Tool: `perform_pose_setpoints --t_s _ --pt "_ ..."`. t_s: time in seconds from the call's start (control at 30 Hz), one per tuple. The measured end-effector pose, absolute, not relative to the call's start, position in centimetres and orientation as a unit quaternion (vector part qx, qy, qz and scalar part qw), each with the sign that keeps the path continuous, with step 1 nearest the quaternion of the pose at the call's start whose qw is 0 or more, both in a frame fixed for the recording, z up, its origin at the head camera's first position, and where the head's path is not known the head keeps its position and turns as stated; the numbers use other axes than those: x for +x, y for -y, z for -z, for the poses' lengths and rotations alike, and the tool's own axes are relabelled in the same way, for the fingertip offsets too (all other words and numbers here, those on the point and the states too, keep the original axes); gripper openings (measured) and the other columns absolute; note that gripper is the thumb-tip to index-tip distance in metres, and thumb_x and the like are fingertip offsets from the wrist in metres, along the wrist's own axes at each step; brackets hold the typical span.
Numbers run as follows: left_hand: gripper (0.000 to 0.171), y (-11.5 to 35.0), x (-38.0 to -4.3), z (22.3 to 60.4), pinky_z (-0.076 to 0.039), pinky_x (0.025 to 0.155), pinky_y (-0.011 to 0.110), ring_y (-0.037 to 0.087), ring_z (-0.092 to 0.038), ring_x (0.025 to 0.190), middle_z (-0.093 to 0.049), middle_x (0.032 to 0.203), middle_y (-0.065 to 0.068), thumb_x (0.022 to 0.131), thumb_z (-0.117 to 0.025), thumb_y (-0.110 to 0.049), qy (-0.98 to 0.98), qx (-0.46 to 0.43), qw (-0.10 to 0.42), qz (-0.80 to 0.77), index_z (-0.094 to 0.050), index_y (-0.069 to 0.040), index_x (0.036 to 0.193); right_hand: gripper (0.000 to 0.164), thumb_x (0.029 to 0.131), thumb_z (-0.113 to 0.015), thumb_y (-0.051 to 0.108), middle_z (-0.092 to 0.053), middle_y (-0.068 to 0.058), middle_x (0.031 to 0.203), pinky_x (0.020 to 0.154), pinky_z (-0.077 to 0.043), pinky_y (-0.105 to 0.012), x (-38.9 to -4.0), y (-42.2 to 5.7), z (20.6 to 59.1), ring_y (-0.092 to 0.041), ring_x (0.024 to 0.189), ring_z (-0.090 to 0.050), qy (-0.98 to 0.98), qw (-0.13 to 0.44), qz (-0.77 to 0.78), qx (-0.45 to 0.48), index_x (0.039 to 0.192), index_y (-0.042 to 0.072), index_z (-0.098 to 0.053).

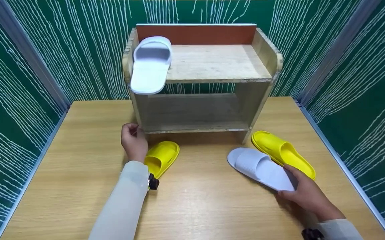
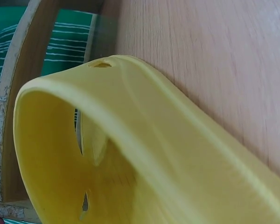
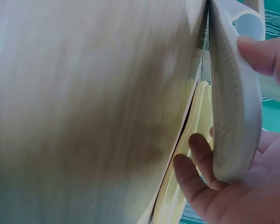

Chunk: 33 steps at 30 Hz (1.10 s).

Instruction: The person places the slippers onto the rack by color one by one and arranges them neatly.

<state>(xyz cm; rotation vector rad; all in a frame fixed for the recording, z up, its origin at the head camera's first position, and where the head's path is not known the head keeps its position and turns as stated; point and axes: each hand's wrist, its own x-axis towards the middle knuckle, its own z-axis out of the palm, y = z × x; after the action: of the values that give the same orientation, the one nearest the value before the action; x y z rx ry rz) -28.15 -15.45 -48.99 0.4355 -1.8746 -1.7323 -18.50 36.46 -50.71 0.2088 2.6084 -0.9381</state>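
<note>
My right hand grips a white slipper by its heel end, the thumb on one face and the fingers at the other. In the right wrist view the slipper's sole stands tilted off the table between thumb and fingers. Partly behind it lies a yellow slipper. My left hand, fingers loosely curled, is at the lower left side of a wooden shoe rack. Beside that wrist another yellow slipper lies on the table, filling much of the left wrist view.
A second white slipper sits at the left end of the rack's top shelf, its heel over the front edge. Green walls with white streaks enclose the wooden table at the back and both sides.
</note>
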Motion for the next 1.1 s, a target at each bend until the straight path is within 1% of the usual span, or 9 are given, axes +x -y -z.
perform_pose_setpoints --t_s 0.17,0.4,0.5,0.63,0.77,0.97,1.1 --pt "0.011 15.4 -28.1 49.0 -0.05 0.104 0.036 0.024 -0.056 0.111 -0.058 0.115 0.009 0.108 -0.058 -0.01 0.694 0.164 0.277 0.644 -0.056 -0.004 0.118 0.122 0.075 -0.095 0.029 -0.015 -0.021 0.175 0.121 -0.02 -0.071 -18.3 -36.4 50.7 -0.049 0.149 -0.023 -0.922 0.167 0.344 0.064 0.169 0.012 -0.018" --pt "0.004 15.4 -28.4 49.2 -0.049 0.092 0.032 0.024 -0.057 0.102 -0.058 0.106 0.012 0.105 -0.06 -0.004 0.682 0.155 0.304 0.646 -0.056 -0.004 0.106 0.119 0.074 -0.095 0.027 -0.023 -0.02 0.173 0.12 -0.019 -0.073 -17.9 -36.3 50.7 -0.049 0.152 -0.022 -0.915 0.141 0.376 0.04 0.168 0.011 -0.023" --pt "0.005 15.3 -28.4 49.1 -0.049 0.091 0.031 0.023 -0.057 0.101 -0.058 0.105 0.011 0.105 -0.061 -0.005 0.681 0.156 0.308 0.646 -0.056 -0.005 0.105 0.118 0.075 -0.095 0.027 -0.023 -0.019 0.173 0.12 -0.019 -0.073 -17.9 -36.3 50.5 -0.048 0.152 -0.022 -0.913 0.135 0.384 0.032 0.168 0.013 -0.024" --pt "0.005 15.4 -28.4 49.1 -0.049 0.094 0.033 0.024 -0.057 0.103 -0.058 0.106 0.012 0.105 -0.06 -0.005 0.683 0.155 0.305 0.645 -0.056 -0.003 0.107 0.114 0.076 -0.094 0.026 -0.024 -0.018 0.173 0.121 -0.018 -0.074 -17.9 -36.2 50.0 -0.048 0.151 -0.023 -0.912 0.123 0.391 0.015 0.167 0.013 -0.027" --pt "0.005 15.4 -28.3 49.1 -0.049 0.095 0.034 0.025 -0.057 0.104 -0.059 0.107 0.012 0.106 -0.06 -0.006 0.687 0.157 0.303 0.642 -0.056 -0.003 0.108 0.109 0.077 -0.093 0.025 -0.027 -0.018 0.171 0.119 -0.022 -0.074 -17.9 -36.0 48.9 -0.048 0.149 -0.025 -0.91 0.109 0.4 0.002 0.166 0.014 -0.03" --pt "0.005 15.4 -28.4 49.2 -0.049 0.093 0.034 0.025 -0.057 0.103 -0.059 0.106 0.012 0.105 -0.06 -0.006 0.684 0.156 0.303 0.645 -0.057 -0.003 0.107 0.111 0.077 -0.094 0.026 -0.027 -0.017 0.171 0.114 -0.031 -0.074 -18.1 -35.4 47.1 -0.051 0.146 -0.03 -0.911 0.099 0.399 -0.019 0.166 0.015 -0.03" --pt "0.006 15.4 -28.4 49.2 -0.05 0.095 0.034 0.025 -0.057 0.104 -0.059 0.107 0.012 0.106 -0.06 -0.006 0.684 0.157 0.3 0.646 -0.057 -0.003 0.109 0.109 0.077 -0.094 0.026 -0.029 -0.016 0.171 0.112 -0.033 -0.074 -18.2 -34.9 45.7 -0.051 0.147 -0.032 -0.912 0.084 0.399 -0.044 0.166 0.016 -0.031"
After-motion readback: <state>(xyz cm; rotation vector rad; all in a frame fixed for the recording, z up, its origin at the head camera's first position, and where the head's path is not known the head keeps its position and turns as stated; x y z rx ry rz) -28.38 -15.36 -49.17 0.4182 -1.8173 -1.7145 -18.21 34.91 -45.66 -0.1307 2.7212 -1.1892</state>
